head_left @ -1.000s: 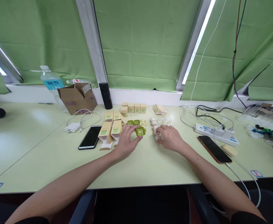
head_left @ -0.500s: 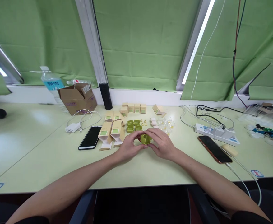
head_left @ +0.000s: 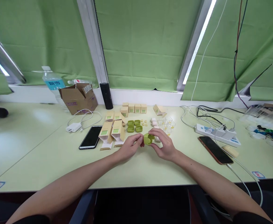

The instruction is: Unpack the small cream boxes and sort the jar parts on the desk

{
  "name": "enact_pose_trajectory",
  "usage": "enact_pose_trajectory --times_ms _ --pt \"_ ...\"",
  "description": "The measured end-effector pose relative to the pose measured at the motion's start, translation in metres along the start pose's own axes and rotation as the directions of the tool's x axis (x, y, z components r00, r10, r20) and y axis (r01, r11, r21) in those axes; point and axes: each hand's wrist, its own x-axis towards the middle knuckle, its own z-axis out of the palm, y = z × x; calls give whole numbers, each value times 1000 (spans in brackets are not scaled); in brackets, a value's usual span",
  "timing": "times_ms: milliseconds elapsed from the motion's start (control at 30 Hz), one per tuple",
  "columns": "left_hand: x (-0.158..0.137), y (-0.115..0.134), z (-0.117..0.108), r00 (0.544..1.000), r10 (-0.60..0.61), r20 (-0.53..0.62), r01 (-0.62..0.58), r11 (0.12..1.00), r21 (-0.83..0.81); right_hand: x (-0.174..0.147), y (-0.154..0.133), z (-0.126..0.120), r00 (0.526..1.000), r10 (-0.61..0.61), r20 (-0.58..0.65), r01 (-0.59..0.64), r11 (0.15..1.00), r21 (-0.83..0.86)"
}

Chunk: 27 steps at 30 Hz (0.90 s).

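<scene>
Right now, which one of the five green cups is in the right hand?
The tilted cup, gripped by the right hand; the other four cups stand together on the table.

head view | worn on head | faces forward, down | table [head_left: 136, 171] close below | green blinds [head_left: 141, 43] beyond

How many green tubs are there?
5: held tub in right fingers; back-left tub, back-right tub, front-left tub, front-right tub on the table. Others may be hidden.
</scene>
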Motion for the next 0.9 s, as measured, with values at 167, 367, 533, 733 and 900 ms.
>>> enact_pose_trajectory --times_ms 167,367,533,733,900 --pt "-2 2 2 997 -3 79 8 998 -54 1 -2 1 999 -14 -30 14 1000 -12" --pt "-5 0 10 994 -33 104 56 972 -228 0 -4 3 999 -13 -29 13 1000 3" --pt "-8 0 16 994 -61 91 87 948 -306 -1 -4 4 1000 -10 -25 10 1000 -3" --pt "-8 4 17 995 -51 90 76 954 -289 -1 -4 4 999 -24 -25 24 1000 -11" --pt "-6 1 14 998 -19 65 35 968 -248 -1 -4 4 999 -24 -27 23 1000 -18"
